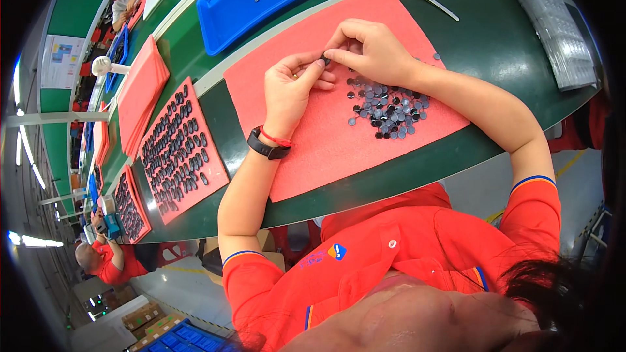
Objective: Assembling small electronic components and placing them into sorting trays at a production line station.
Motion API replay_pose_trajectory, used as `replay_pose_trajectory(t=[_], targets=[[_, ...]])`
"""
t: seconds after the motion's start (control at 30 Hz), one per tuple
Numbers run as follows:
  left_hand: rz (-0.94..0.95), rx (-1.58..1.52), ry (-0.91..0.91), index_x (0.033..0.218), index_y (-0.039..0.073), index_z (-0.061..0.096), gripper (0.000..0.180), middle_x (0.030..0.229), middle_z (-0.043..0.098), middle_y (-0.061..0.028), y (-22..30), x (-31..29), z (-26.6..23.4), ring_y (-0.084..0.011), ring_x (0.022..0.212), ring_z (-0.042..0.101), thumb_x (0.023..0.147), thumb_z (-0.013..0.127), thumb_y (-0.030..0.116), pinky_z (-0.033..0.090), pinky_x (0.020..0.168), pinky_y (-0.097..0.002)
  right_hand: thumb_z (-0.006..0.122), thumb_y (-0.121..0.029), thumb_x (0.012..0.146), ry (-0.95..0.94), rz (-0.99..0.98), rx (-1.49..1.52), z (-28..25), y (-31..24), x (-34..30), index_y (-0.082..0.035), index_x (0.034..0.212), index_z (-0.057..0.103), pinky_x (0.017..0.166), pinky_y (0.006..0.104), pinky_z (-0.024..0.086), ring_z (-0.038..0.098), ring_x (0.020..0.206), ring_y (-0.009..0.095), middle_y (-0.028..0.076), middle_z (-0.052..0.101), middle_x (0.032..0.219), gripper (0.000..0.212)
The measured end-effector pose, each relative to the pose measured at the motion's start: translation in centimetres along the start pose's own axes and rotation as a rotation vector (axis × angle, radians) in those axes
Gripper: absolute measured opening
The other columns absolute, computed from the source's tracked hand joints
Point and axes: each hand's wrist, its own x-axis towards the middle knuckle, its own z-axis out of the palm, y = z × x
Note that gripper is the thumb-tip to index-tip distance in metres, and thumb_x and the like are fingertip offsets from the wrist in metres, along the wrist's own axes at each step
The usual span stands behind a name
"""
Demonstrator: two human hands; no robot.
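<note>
Head view: both hands meet over the red mat [313, 156] on the bench [495, 45]. The left hand [290, 88] and right hand [368, 49] pinch one small dark disc [324, 60] between fingertips, apparently the step of handling a single piece. Next move likely calls for fine fingertip control. The disc pile [388, 111], grey and black, lies just beneath the right wrist.

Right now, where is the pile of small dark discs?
In the head view, the pile of small dark discs lies on the red felt mat, under the right hand and right of the left hand.
</note>
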Motion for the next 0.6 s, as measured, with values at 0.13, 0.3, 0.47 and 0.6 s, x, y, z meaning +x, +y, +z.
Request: replay_pose_trajectory(t=[0.13, 0.3, 0.47, 0.6], targets=[[0.0, 0.003, -0.004, 0.097, -0.011, 0.055, 0.019, 0.081, 0.063, -0.0164, -0.08, 0.08, 0.07, -0.0175, 0.066, 0.063, 0.083, 0.055, 0.001, 0.054, 0.058, -0.0261, 0.064, -0.013, 0.075, -0.006, 0.031, -0.025, -0.18, -0.22, 0.05, -0.002, 0.076, 0.059, 0.056, 0.0273, 0.045, 0.057, 0.061, 0.016, 0.008, 0.06, 0.071, 0.013], [-0.002, 0.009, -0.006, 0.097, -0.011, 0.054, 0.019, 0.082, 0.063, -0.0165, 0.04, -0.02, 0.13, -0.0167, 0.065, 0.063, 0.083, 0.055, 0.001, 0.054, 0.058, -0.0259, 0.064, -0.013, 0.074, 0.014, 0.007, -0.048, 0.02, -0.21, 0.04, -0.002, 0.075, 0.058, 0.055, 0.0282, 0.045, 0.057, 0.06, 0.017, 0.008, 0.059, 0.071, 0.013], [-0.004, 0.009, -0.016, 0.096, -0.011, 0.055, 0.018, 0.081, 0.063, -0.016, 0.0, 0.07, 0.11, -0.0154, 0.064, 0.062, 0.083, 0.055, 0.001, 0.053, 0.056, -0.0242, 0.064, -0.014, 0.073, 0.033, -0.039, -0.079, 0.09, 0.0, -0.04, -0.003, 0.074, 0.057, 0.054, 0.0289, 0.046, 0.058, 0.06, 0.018, 0.008, 0.059, 0.071, 0.013], [-0.009, 0.03, -0.024, 0.096, -0.01, 0.055, 0.018, 0.081, 0.063, -0.0157, 0.14, -0.03, 0.0, -0.0148, 0.064, 0.062, 0.083, 0.055, 0.001, 0.052, 0.055, -0.0234, 0.064, -0.01, 0.076, 0.046, -0.079, -0.107, 0.16, -0.02, -0.04, -0.001, 0.078, 0.056, 0.051, 0.0222, 0.041, 0.051, 0.057, 0.009, 0.005, 0.055, 0.071, 0.012]])
